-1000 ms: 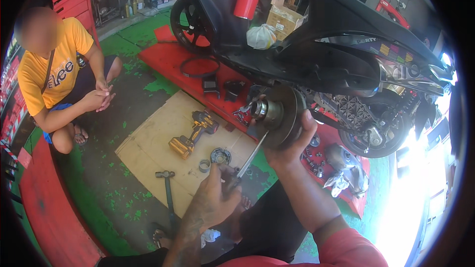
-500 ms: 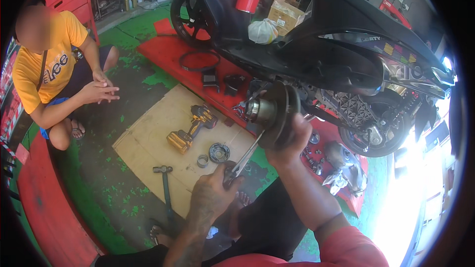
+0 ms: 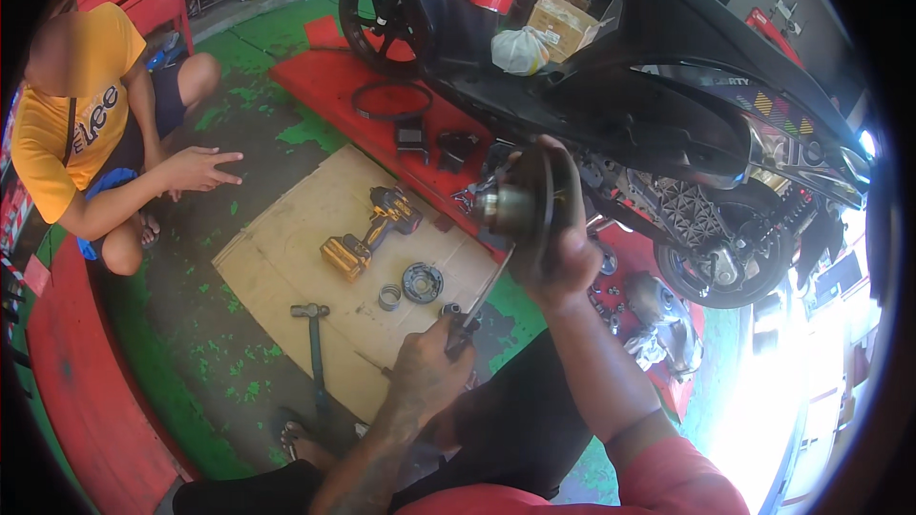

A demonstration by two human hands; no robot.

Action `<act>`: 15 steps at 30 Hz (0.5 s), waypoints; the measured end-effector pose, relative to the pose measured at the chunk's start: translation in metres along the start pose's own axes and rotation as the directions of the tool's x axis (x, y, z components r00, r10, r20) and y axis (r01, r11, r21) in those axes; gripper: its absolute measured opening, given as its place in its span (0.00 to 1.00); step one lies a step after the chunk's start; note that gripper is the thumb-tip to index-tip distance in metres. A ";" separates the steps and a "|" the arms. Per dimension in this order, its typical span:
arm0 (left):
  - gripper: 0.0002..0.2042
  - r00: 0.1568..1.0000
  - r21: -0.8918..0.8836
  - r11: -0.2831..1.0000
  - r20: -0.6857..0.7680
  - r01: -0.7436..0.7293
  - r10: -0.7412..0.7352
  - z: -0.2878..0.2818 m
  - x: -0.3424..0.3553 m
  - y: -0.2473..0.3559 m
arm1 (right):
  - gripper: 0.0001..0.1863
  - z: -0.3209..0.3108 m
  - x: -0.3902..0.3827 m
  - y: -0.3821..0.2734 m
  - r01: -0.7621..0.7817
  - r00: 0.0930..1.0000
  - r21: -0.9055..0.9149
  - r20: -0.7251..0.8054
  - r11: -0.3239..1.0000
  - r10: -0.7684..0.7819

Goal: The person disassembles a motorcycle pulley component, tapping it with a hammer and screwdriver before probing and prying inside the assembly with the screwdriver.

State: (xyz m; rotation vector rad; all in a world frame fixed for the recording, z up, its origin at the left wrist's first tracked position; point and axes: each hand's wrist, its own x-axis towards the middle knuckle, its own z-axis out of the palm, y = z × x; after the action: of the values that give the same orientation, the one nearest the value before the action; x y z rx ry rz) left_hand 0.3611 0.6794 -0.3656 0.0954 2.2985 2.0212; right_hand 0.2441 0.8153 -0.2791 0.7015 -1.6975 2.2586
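My right hand [image 3: 571, 262] is closed around a scooter's clutch pulley [image 3: 520, 210], a dark double disc with a shiny metal hub facing left. It is held up off the floor. My left hand [image 3: 429, 372], lower and to the left, grips a screwdriver [image 3: 489, 296] with a thin metal shaft. Its tip reaches the lower edge of the pulley; whether it touches cannot be made out. A second thin shaft [image 3: 370, 360] sticks out from the other side of that hand. On the cardboard [image 3: 277, 248] below lie a round clutch part [image 3: 423, 282] and a coil spring [image 3: 389, 298].
A yellow and black cordless impact wrench [image 3: 370, 234] and a hammer [image 3: 315, 348] lie on the cardboard. Beyond, a black scooter [image 3: 611, 124] stands on a red platform [image 3: 324, 86] with a belt [image 3: 391, 101] and loose parts. A person in a yellow shirt [image 3: 91, 124] squats at left.
My left hand has turned and dropped slightly, and a second shaft now shows beside it. The pulley has shifted a little, with my right fingers over its top. The other person's hands have moved apart.
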 end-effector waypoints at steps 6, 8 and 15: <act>0.14 0.951 0.489 0.860 -0.168 -0.149 0.260 -0.010 -0.001 0.017 | 0.49 -0.011 0.002 0.001 -0.165 0.978 0.475 -0.031 0.864 0.204; 0.17 0.949 0.605 0.786 -0.159 -0.123 0.271 -0.016 -0.008 0.033 | 0.46 -0.009 -0.001 -0.005 -0.237 0.963 0.505 0.006 0.830 0.271; 0.21 0.965 0.575 0.813 -0.148 -0.094 0.216 -0.016 -0.017 0.051 | 0.42 -0.005 -0.002 -0.008 -0.283 0.955 0.379 0.024 0.881 0.296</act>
State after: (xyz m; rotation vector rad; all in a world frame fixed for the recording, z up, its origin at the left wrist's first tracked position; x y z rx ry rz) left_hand 0.3760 0.6686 -0.3124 0.1145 3.0498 1.3785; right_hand 0.2481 0.8226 -0.2744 0.4978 -1.4404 2.8375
